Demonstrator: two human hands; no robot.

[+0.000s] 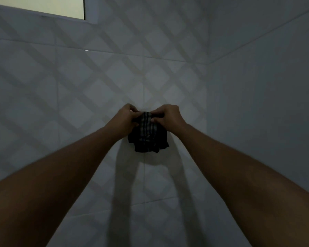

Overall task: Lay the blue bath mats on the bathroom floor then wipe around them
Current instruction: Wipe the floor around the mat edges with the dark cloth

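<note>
Cloth (147, 138) here is a dark checked rag, bunched up and held mid-shot right by the tiled wall (61, 77); can't tell if it actually touches the tiles. The room's pretty dim. Way up and left of the cloth there's a pale yellowish lit opening (43, 5) set in the wall. The tiles are glossy, with a diagonal lattice pattern. Left hand (125, 118) sits just left of the cloth, fingers curled and pinching its top edge. The rest of the rag hangs down between the wrists. Straight below the cloth, arm shadows (127, 184) run down the tiles. Right hand (169, 116) is just right of the cloth with the same pinch. Further right is a plainer side wall (266, 86). Both bare forearms block a lot of the lower wall.
</note>
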